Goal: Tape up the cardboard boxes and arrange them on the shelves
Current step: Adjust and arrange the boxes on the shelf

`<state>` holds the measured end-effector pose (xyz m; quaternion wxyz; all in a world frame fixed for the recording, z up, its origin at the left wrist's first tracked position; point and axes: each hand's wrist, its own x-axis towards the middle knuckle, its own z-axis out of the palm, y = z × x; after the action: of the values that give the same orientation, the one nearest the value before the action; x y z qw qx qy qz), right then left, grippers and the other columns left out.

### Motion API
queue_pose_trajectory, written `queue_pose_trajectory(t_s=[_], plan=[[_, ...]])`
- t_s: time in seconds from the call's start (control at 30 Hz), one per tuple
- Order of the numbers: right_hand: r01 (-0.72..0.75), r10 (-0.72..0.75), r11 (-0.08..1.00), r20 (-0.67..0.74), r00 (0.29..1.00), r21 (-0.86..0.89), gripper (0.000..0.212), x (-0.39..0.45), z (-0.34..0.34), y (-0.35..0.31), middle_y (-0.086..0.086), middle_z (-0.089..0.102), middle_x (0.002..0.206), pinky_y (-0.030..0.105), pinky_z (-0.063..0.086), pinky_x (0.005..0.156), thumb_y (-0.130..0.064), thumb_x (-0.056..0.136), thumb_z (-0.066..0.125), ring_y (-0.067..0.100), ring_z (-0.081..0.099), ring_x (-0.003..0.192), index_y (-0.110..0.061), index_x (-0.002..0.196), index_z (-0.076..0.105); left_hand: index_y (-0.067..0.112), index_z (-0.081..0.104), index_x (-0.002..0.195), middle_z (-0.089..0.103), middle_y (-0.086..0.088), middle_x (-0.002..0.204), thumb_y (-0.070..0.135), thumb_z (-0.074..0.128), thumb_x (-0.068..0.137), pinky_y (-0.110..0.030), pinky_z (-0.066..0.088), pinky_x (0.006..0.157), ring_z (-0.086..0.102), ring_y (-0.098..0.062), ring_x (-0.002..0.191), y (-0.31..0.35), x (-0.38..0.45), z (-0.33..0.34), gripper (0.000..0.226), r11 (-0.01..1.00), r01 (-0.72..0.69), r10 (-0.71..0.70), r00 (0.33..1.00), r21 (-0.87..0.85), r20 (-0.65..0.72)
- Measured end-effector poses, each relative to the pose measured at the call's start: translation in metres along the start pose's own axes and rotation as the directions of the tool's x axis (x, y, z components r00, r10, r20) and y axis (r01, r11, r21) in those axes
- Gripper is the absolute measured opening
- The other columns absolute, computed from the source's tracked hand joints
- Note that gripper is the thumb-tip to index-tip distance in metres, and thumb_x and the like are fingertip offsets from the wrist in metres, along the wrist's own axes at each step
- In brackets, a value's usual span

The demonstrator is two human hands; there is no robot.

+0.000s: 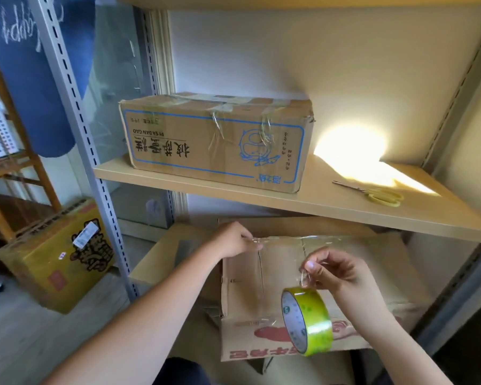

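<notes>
Cardboard box (303,273) flat and matte beneath us, our left hand (231,240) pinching glossy clear tape strip (278,240), our right hand (333,270) pinching film above round green-yellow tape roll (307,320), 1 taped box (214,143) on smooth shelf (345,207).

The shelf board (345,207) hides the far edge of the lower box (278,273).

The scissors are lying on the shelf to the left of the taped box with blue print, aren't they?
Not quite. The head view shows the scissors lying on the shelf to the right of the taped box with blue print, not the left.
</notes>
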<state>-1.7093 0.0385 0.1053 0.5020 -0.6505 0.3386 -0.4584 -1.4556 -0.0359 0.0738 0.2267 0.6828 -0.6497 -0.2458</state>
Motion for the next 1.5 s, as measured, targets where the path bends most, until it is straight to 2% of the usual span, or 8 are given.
queue_pose_trajectory(t_s=[0.2,0.3,0.43,0.67,0.77,0.87,1.2,1.5], plan=[[-0.084,0.088,0.996,0.168,0.982,-0.035,0.013,-0.046,-0.003,-0.029,0.016,0.067,0.069,0.031,0.050,0.060,-0.019,0.081,0.068,0.024,0.063,0.062,-0.010,0.071,0.067,0.027,0.076,0.074,0.070,0.017,0.069,0.044,0.072,0.083,-0.025,0.051,0.063,0.062,0.002,0.064,0.060,-0.087,-0.018,0.019,0.955,-0.275,0.286,0.952,0.108,-0.111],[-0.124,0.121,0.992,0.163,0.979,0.011,0.016,-0.070,0.000,-0.037,0.022,0.065,0.070,0.024,0.053,0.059,-0.018,0.078,0.069,0.021,0.067,0.063,-0.003,0.073,0.065,0.023,0.074,0.080,0.072,0.015,0.081,0.045,0.059,0.089,-0.025,0.052,0.060,0.065,-0.003,0.071,0.068,-0.138,0.002,0.028,0.753,-0.362,0.575,0.768,0.550,-0.281],[-0.165,0.160,0.986,0.174,0.972,0.017,0.015,-0.100,0.002,-0.048,0.017,0.065,0.070,0.037,0.059,0.070,-0.016,0.080,0.068,0.021,0.067,0.066,-0.003,0.073,0.065,0.022,0.078,0.092,0.075,0.012,0.097,0.030,0.067,0.089,-0.028,0.059,0.067,0.071,-0.007,0.084,0.026,-0.185,0.038,0.014,0.675,-0.486,0.723,0.585,0.555,-0.366],[-0.298,0.308,0.951,0.144,0.940,-0.087,0.021,-0.120,0.020,-0.031,0.019,0.071,0.079,0.020,0.051,0.057,-0.021,0.084,0.069,0.015,0.067,0.063,0.000,0.081,0.067,0.027,0.069,0.121,0.059,0.014,0.134,0.051,0.043,0.100,-0.025,0.044,0.105,0.047,-0.001,0.131,-0.037,-0.233,0.109,0.041,0.716,-0.556,0.620,0.784,0.422,-0.019],[-0.404,0.406,0.914,0.078,0.911,-0.034,0.013,-0.109,0.036,0.001,0.013,0.070,0.076,0.018,0.050,0.053,-0.010,0.090,0.066,0.014,0.068,0.059,-0.001,0.081,0.064,0.023,0.073,0.112,0.063,0.023,0.125,0.042,0.034,0.103,-0.009,0.031,0.107,0.045,0.014,0.124,-0.019,-0.248,0.109,0.044,0.927,-0.280,0.245,0.956,-0.249,-0.163],[-0.455,0.458,0.885,-0.010,0.889,0.101,0.008,-0.083,0.054,0.031,0.009,0.069,0.071,0.020,0.052,0.051,-0.003,0.091,0.063,0.011,0.065,0.054,0.000,0.083,0.063,0.022,0.073,0.092,0.072,0.020,0.092,0.059,0.041,0.096,-0.014,0.043,0.087,0.063,0.005,0.095,0.003,-0.256,0.123,0.049,0.715,-0.004,-0.153,0.975,-0.700,-0.162],[-0.289,0.231,0.783,-0.174,0.957,-0.550,0.016,-0.009,0.073,0.075,-0.011,0.073,0.071,0.027,0.053,0.071,-0.037,0.077,0.077,0.008,0.068,0.075,-0.027,0.065,0.074,0.020,0.066,0.074,0.070,0.000,0.068,0.052,0.057,0.092,-0.034,0.051,0.071,0.072,-0.018,0.075,0.023,-0.235,0.142,0.037,0.698,-0.027,-0.161,0.968,-0.716,-0.194],[-0.242,0.164,0.700,-0.178,0.970,-0.672,0.020,-0.002,0.082,0.108,-0.011,0.073,0.074,0.038,0.052,0.078,-0.052,0.077,0.072,0.016,0.067,0.082,-0.034,0.068,0.074,0.016,0.066,0.070,0.073,-0.006,0.066,0.038,0.046,0.099,-0.024,0.053,0.076,0.071,-0.017,0.069,0.023,-0.241,0.149,0.041,0.698,0.027,-0.269,0.936,-0.716,-0.228]])
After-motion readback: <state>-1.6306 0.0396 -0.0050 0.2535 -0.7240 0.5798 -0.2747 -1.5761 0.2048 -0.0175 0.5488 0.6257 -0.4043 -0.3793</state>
